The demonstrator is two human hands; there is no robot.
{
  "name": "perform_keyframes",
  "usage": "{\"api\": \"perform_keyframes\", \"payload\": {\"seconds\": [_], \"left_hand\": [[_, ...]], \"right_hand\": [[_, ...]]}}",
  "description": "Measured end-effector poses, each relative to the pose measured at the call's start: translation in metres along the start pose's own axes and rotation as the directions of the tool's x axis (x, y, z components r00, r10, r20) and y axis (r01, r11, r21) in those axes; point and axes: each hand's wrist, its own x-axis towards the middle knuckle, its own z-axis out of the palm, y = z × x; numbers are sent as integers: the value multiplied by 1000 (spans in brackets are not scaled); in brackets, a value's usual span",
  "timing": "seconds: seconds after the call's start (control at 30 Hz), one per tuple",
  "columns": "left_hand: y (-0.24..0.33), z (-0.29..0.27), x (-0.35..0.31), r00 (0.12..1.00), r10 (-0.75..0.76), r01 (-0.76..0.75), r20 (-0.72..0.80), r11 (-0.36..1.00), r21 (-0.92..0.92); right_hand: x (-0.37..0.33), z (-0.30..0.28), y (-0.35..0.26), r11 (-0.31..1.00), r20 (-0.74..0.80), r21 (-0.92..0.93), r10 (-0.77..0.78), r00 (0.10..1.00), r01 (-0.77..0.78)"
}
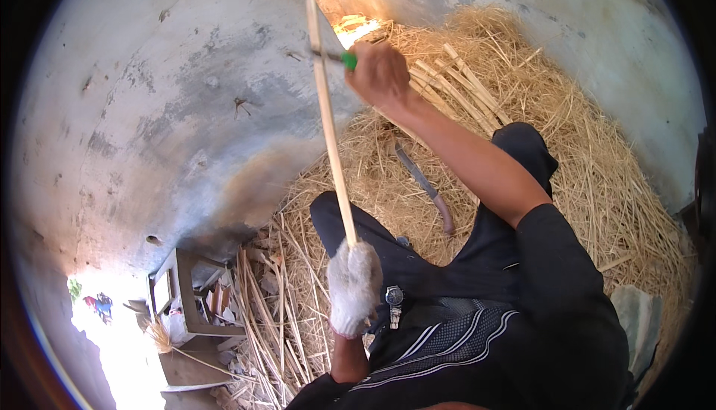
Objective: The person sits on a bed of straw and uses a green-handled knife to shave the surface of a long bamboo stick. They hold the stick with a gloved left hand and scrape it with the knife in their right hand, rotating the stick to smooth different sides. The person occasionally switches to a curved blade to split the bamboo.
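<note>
A long, pale bamboo strip (329, 123) runs from my lap up past the top edge of the picture. Its lower end sits in my left hand (353, 287), which wears a white knitted glove and is closed around it. My right hand (379, 72) is bare and wrapped round the green handle (349, 60) of a knife. The thin blade crosses the strip near its upper part, a little blurred. Between my bent knees, a curved knife (422, 177) with a brown handle lies on the shavings.
Loose shavings (597, 164) cover the floor around me. Several cut strips (466, 86) lie beyond my right knee. At left stands an open box-like cabinet (195, 291) beside long thin strips (272, 320). A grey wall (186, 97) curves close ahead. A wristwatch (394, 306) shows near the glove.
</note>
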Motion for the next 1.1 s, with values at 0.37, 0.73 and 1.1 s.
{"api": "perform_keyframes", "payload": {"seconds": [0.37,0.73,1.1], "left_hand": [[-13,-18,-39,989,-31,-44,146,875,483],[-7,-27,-5,996,-79,83,-32,987,139],[-3,-15,13,998,-62,60,15,991,122]], "right_hand": [[45,-31,77,877,70,-97,477,876,-470],[-4,-43,-9,323,686,673,65,725,-666],[-14,-39,-22,569,536,711,-58,842,-413]]}}
